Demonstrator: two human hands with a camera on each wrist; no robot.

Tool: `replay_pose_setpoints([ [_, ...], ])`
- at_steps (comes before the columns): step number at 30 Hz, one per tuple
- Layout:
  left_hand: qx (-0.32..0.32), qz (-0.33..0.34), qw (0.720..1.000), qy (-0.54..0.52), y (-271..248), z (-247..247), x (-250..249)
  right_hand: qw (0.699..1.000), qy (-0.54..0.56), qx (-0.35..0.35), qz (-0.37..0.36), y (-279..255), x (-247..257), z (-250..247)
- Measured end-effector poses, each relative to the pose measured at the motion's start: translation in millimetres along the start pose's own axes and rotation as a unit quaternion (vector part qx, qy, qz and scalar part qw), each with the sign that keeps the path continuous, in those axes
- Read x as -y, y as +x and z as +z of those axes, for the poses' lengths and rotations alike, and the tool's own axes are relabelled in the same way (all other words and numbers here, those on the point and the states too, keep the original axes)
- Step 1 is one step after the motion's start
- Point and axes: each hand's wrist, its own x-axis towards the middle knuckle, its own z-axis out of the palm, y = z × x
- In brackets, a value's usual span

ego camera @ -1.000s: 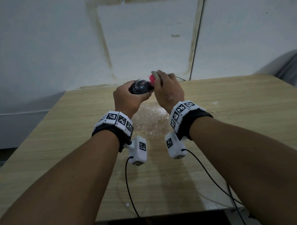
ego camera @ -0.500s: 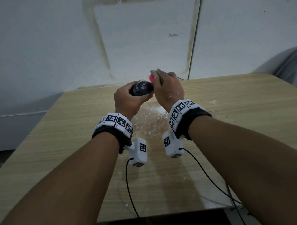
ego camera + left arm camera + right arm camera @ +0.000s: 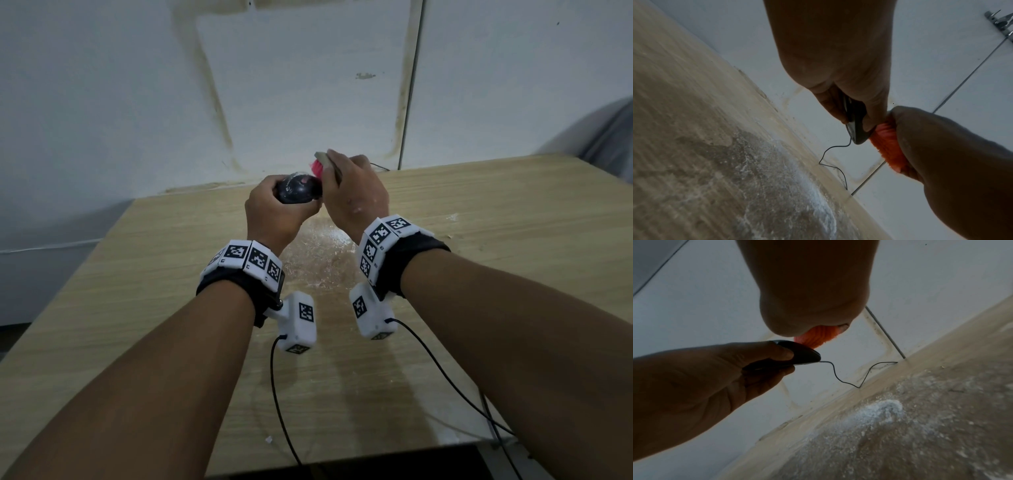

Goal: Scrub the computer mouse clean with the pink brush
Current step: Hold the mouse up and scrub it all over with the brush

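Note:
My left hand (image 3: 274,212) grips a glossy black computer mouse (image 3: 297,187) and holds it up above the table. In the left wrist view the mouse (image 3: 856,123) is pinched between thumb and fingers, its thin cable (image 3: 833,155) hanging down to the table's far edge. My right hand (image 3: 354,195) holds the pink brush (image 3: 318,168), whose bristles (image 3: 887,144) press against the mouse's right side. The right wrist view shows the bristles (image 3: 816,335) sitting on top of the mouse (image 3: 797,353). Most of the brush body is hidden by my fingers.
The wooden table (image 3: 479,240) has a wet patch with white powder (image 3: 318,257) right below my hands. A white wall (image 3: 137,102) stands just behind the table's far edge. Black sensor cables (image 3: 284,394) trail from both wristbands toward me.
The brush has slid a little upward and away along the mouse. Both hands stay in about the same place above the wet patch.

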Motion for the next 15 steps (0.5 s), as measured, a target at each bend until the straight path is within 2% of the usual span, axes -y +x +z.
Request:
replay_pose_setpoints([
  [7, -0.001, -0.040, 0.998, -0.053, 5.4, 0.4, -1.9, 0.998, -0.006, -0.003, -0.059, 3.6, 9.3, -5.2],
  [11, 0.024, -0.024, 0.998, -0.050, 7.0, 2.9, -1.7, 0.988, 0.027, -0.082, -0.126, -1.5, 10.8, -8.8],
  [13, 0.025, -0.024, 0.999, -0.036, 7.1, 6.1, -3.2, 0.979, 0.037, -0.093, -0.178, -3.7, 10.2, -8.6],
  [15, 0.020, -0.016, 0.999, -0.028, 6.6, 7.3, -3.5, 0.976, 0.028, -0.086, -0.197, -3.7, 11.1, -9.1],
])
